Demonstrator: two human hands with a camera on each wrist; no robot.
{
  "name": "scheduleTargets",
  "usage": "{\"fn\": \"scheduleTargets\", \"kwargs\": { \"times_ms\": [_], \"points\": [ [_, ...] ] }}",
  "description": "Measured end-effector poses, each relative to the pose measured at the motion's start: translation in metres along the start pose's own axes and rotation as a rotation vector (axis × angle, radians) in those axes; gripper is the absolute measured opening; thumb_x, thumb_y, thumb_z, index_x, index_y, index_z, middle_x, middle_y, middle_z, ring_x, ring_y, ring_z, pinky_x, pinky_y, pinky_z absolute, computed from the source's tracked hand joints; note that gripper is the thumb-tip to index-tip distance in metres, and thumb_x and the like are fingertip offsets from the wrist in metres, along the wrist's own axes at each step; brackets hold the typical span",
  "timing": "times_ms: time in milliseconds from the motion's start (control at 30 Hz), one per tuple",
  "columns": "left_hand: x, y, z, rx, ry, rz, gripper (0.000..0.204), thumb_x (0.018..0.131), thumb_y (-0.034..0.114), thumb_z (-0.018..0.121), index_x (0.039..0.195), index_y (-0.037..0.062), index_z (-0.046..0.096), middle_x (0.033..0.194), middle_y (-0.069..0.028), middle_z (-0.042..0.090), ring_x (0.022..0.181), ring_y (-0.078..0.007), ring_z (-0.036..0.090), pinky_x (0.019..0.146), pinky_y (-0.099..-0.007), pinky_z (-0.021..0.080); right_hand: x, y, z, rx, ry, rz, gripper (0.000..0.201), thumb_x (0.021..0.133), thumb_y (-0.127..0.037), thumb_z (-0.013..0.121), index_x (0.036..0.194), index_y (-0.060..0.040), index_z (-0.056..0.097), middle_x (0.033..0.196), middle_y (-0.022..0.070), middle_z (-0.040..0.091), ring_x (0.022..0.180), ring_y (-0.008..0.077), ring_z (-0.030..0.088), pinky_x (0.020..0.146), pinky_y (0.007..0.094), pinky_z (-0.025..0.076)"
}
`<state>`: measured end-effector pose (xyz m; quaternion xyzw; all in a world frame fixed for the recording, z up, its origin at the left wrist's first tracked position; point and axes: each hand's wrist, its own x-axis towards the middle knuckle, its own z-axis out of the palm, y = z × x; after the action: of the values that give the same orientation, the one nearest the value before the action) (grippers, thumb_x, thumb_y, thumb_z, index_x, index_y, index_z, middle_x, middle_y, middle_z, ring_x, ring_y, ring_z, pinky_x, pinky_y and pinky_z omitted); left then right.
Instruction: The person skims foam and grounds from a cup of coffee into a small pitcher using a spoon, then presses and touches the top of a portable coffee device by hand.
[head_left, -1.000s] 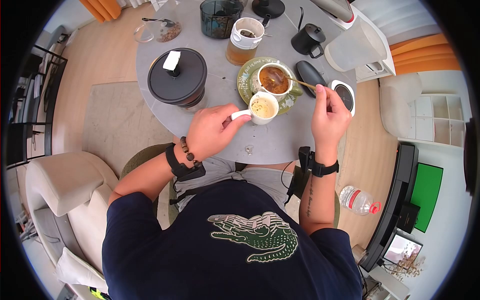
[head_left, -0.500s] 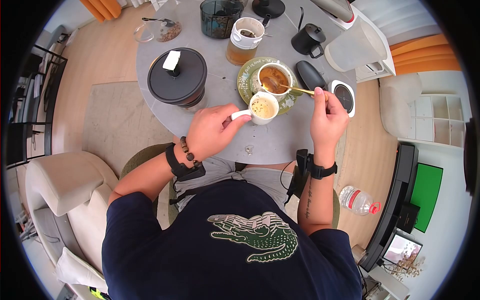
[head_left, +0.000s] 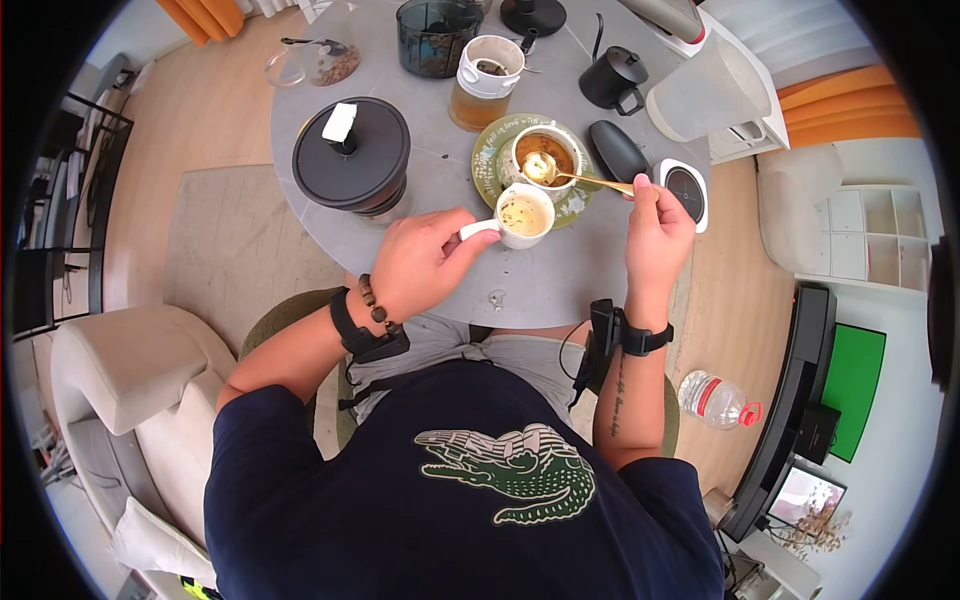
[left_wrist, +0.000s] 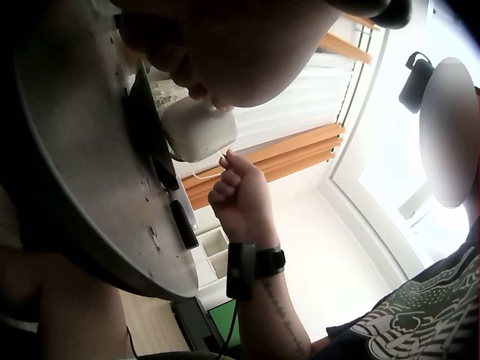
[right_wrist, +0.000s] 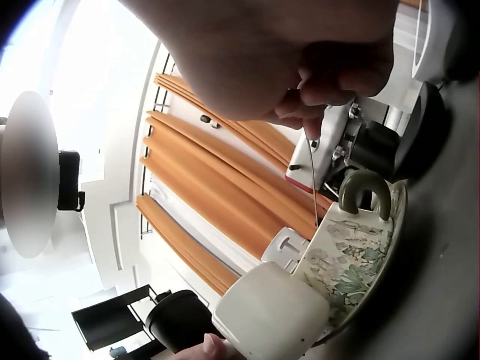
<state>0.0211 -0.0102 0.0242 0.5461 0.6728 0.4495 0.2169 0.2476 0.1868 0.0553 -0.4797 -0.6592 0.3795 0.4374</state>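
My left hand (head_left: pixel 430 257) grips the handle of a small white cup (head_left: pixel 524 216) that holds pale, frothy liquid with dark specks. Between thumb and fingers, my right hand (head_left: pixel 660 232) pinches the end of a gold spoon (head_left: pixel 597 181). Its bowl, shiny and light, shows over the brown liquid inside a patterned teacup (right_wrist: pixel 346 259) with a green handle. That teacup stands on a green saucer (head_left: pixel 488 165) with white lettering. In the right wrist view the white cup sits right beside the teacup, overlapping its side.
A black-lidded canister (head_left: pixel 352 160) stands left on the grey table (head_left: pixel 440 290). Behind the saucer is a glass pot (head_left: pixel 484 85) with a white strainer. Toward the right are a black kettle (head_left: pixel 612 80), a dark oval object (head_left: pixel 617 150), a white scale (head_left: pixel 686 195) and a translucent pitcher (head_left: pixel 705 92).
The spoon's bowl, earlier down in the brown liquid, has come up into view and turned, now looking bright. My right hand has shifted slightly; the left keeps its hold on the white cup.
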Motion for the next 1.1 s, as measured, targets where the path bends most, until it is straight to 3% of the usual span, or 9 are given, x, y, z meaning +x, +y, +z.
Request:
{"fn": "scheduleTargets", "kwargs": {
  "times_ms": [300,733,800,833,900,933,1000,1100],
  "points": [
    [0.000,0.002,-0.001,0.006,0.002,-0.008,0.025,0.105,0.027,0.081,0.098,0.0039,0.077,0.071,-0.0115,0.068,0.056,-0.0225,0.060,0.056,-0.0370,0.045,0.009,0.000,-0.001,0.151,-0.019,0.172,0.037,0.111,-0.028,0.077,0.087,0.0003,0.078,0.065,-0.0114,0.045,0.058,0.0005,0.034,0.054,0.0263,0.021],
    [-0.001,-0.002,0.001,0.004,-0.004,-0.019,0.023,0.105,0.026,0.081,0.100,0.0040,0.078,0.071,-0.0124,0.068,0.057,-0.0222,0.061,0.056,-0.0363,0.045,-0.010,-0.029,-0.019,0.186,-0.017,0.130,0.034,0.113,-0.023,0.076,0.088,-0.0004,0.075,0.066,-0.0123,0.044,0.058,0.0006,0.033,0.053,0.0264,0.020],
    [0.000,0.000,0.000,0.006,-0.008,-0.020,0.022,0.105,0.026,0.081,0.101,0.0039,0.079,0.072,-0.0124,0.068,0.057,-0.0217,0.061,0.057,-0.0359,0.046,-0.018,-0.028,-0.022,0.084,-0.034,-0.053,0.029,0.111,-0.019,0.077,0.090,0.0012,0.076,0.067,-0.0110,0.049,0.058,0.0012,0.039,0.052,0.0252,0.027],
    [-0.001,-0.001,0.001,0.005,-0.010,-0.021,0.022,0.105,0.026,0.081,0.101,0.0039,0.079,0.072,-0.0124,0.068,0.057,-0.0217,0.061,0.057,-0.0359,0.046,-0.023,-0.029,-0.023,0.083,-0.033,-0.051,0.029,0.111,-0.019,0.077,0.090,0.0012,0.076,0.067,-0.0110,0.049,0.058,0.0012,0.039,0.052,0.0252,0.027],
    [-0.001,-0.004,0.002,0.003,-0.006,-0.019,0.022,0.105,0.025,0.081,0.102,0.0039,0.079,0.072,-0.0123,0.069,0.057,-0.0210,0.061,0.057,-0.0355,0.045,-0.033,-0.032,-0.022,-0.149,0.006,-0.390,0.019,0.107,-0.010,0.080,0.093,0.0020,0.078,0.067,-0.0054,0.061,0.058,0.0045,0.050,0.053,0.0253,0.037],
    [-0.001,-0.004,0.002,0.003,-0.007,-0.020,0.022,0.105,0.025,0.081,0.102,0.0039,0.079,0.072,-0.0123,0.069,0.057,-0.0210,0.061,0.057,-0.0355,0.045,-0.036,-0.035,-0.024,-0.149,0.005,-0.388,0.019,0.107,-0.010,0.080,0.093,0.0020,0.078,0.067,-0.0054,0.061,0.058,0.0045,0.050,0.053,0.0253,0.037],
    [-0.001,-0.003,0.002,0.003,0.004,-0.010,0.021,0.105,0.025,0.082,0.103,0.0038,0.079,0.073,-0.0121,0.070,0.057,-0.0204,0.061,0.056,-0.0351,0.045,-0.040,-0.046,-0.028,-0.313,0.026,-0.636,0.009,0.102,-0.004,0.081,0.095,0.0020,0.080,0.070,0.0025,0.070,0.058,0.0088,0.059,0.055,0.0264,0.045],
    [-0.001,-0.004,0.002,0.000,-0.007,-0.021,0.022,0.105,0.025,0.082,0.102,0.0037,0.079,0.073,-0.0121,0.070,0.058,-0.0200,0.062,0.056,-0.0349,0.046,-0.041,-0.049,-0.032,-0.306,-0.063,-0.707,0.004,0.100,-0.001,0.082,0.096,0.0014,0.081,0.073,0.0073,0.074,0.057,0.0120,0.062,0.055,0.0280,0.047]
  ]
}}
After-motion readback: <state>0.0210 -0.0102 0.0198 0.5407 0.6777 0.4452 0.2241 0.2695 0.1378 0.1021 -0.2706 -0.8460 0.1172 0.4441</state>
